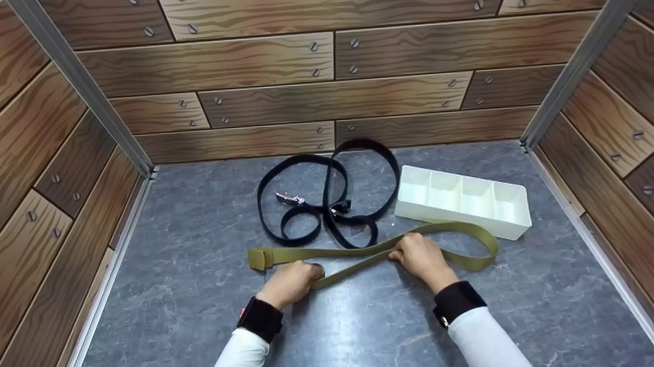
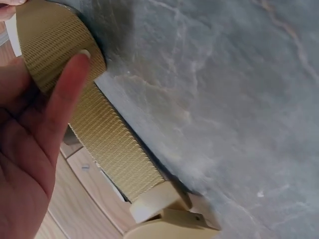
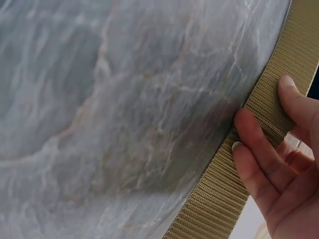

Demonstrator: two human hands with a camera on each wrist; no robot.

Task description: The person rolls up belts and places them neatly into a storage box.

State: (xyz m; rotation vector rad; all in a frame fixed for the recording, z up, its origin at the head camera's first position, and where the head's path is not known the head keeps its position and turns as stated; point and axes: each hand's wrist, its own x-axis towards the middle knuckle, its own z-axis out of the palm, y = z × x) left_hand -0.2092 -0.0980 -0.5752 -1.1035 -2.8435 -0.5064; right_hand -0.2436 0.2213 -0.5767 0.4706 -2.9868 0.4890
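Observation:
A khaki webbing belt [image 1: 468, 263] stands on its edge on the floor, bent into a loop at the right. Its flat buckle [image 1: 259, 258] lies at the left, beyond my left hand [image 1: 290, 283]. That hand holds the strap near its other end, which curls back at the fingers; in the left wrist view the thumb [image 2: 70, 92] lies against the webbing. Farther right along the same strand, my right hand [image 1: 421, 259] pinches the belt. The right wrist view shows its fingers [image 3: 261, 149] on the ribbed webbing [image 3: 212, 199].
Two black belts [image 1: 262, 208] with shiny metal buckles [image 1: 290, 198] lie loosely coiled behind the khaki one. A white tray [image 1: 464, 221] with several compartments stands at the right, close to the khaki loop. Wood-patterned walls [image 1: 268, 103] enclose the grey marbled surface [image 1: 166, 301].

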